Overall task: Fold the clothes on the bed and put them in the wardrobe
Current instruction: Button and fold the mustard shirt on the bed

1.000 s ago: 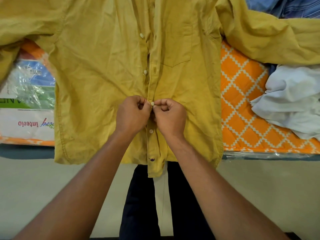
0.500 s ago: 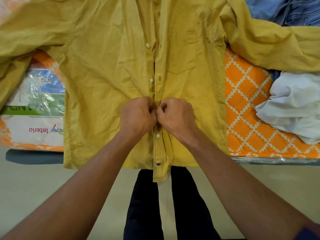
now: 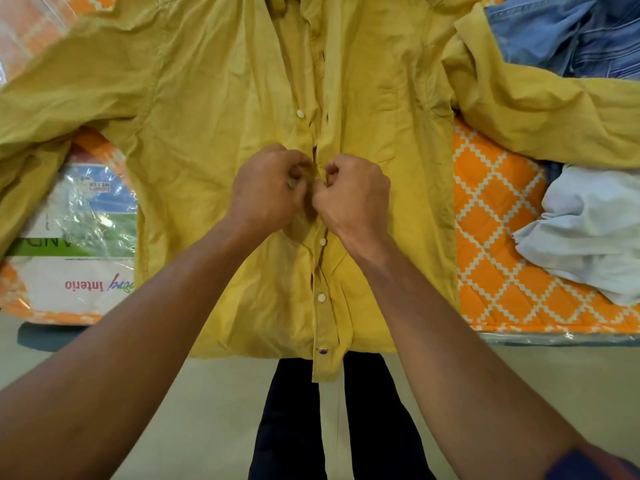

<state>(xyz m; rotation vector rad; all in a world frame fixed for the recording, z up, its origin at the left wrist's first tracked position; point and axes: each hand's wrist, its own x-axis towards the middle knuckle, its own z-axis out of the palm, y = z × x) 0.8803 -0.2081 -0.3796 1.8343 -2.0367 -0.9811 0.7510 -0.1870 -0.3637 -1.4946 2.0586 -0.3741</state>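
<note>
Up past 1 button [image 3: 322, 241] we go, left hand [image 3: 266, 192] and right hand [image 3: 353, 199] pinching the yellow shirt [image 3: 207, 133], next one hidden.

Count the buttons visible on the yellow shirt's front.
4 on the yellow shirt: the top button above the hands, the second button and third button below them, the dark button near the hem. The left hand and right hand may hide more.

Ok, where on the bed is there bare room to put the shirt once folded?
Bare mattress shows between the shirt and the white cloth, and at left below a sleeve. Crowded at right: jeans, the other sleeve, white cloth.
</note>
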